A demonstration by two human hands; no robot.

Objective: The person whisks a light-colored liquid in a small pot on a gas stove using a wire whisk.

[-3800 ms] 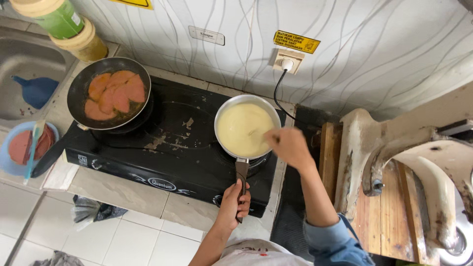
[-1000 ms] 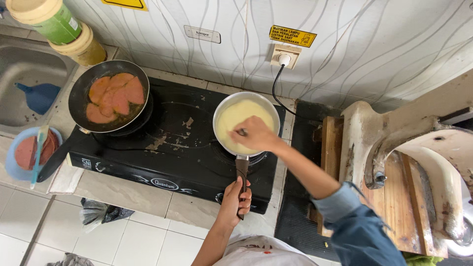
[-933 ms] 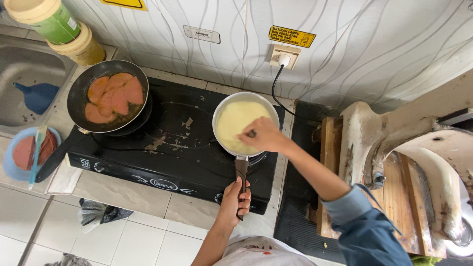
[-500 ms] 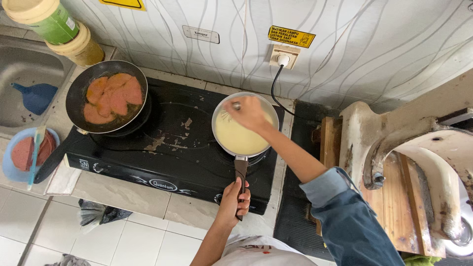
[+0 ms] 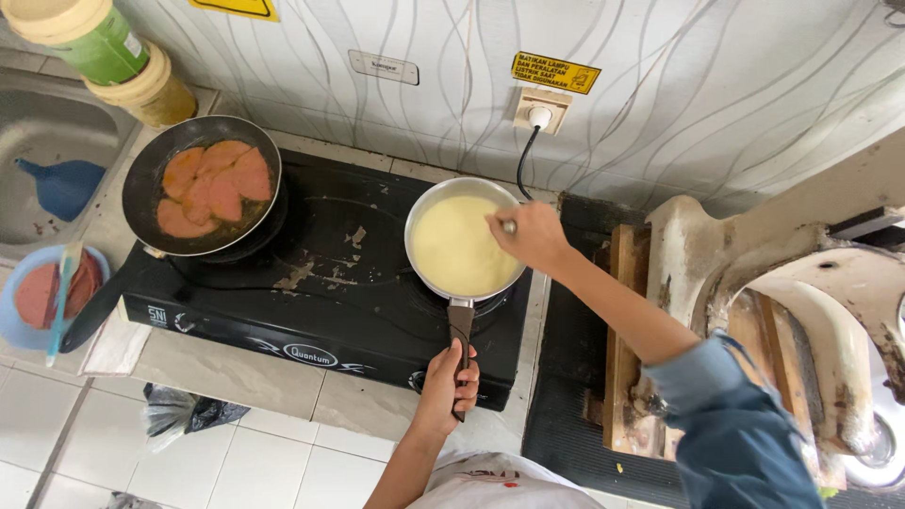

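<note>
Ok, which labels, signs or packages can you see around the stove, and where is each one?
Yellow sign: rectangular, dark print, on the wall above the socket.
Second yellow sign: top edge, cut off.
Pale plate: small, rectangular, on the wall.
Green jar: cream lid, white label, top left.
Yellowish jar: beside it.

The stove [image 5: 311, 283] lies at the frame's centre on the tabletop [image 5: 236, 372]. On its left half sits a frying pan [image 5: 203, 184] with slices in it; on its right half a saucepan [image 5: 462, 245], handle toward the lower edge. Two jars [image 5: 113, 57] stand upper left, a sink [image 5: 47, 170] below them, a bowl [image 5: 42, 297] lower left.
</note>
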